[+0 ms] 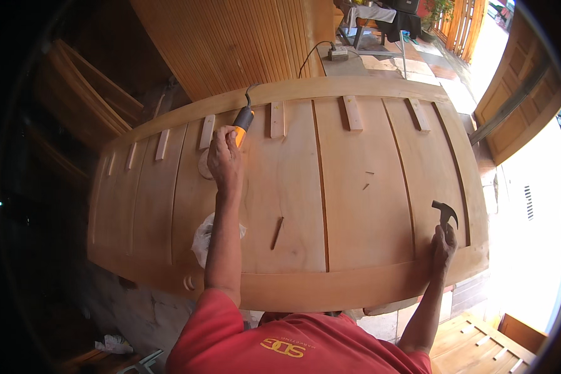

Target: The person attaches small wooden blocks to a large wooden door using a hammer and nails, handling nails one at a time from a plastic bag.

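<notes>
1. Strips are laid along the far side of the panel.
2. Between two strips, a power tool is held in the left hand.
3. On the panel, a thin stick is laid right of the bag.
4. Near the panel's right end, a hammer is held in the right hand.

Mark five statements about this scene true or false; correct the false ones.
1. The right hand holds a hammer. True.
2. The left hand is empty. False: the left hand grips an orange-and-black power tool.
3. Small wooden blocks line the far side of the panel. True.
4. The white bag lies right of the brown stick. False: the white bag lies left of the brown stick.
5. The shirt is blue. False: the shirt is red.
</notes>
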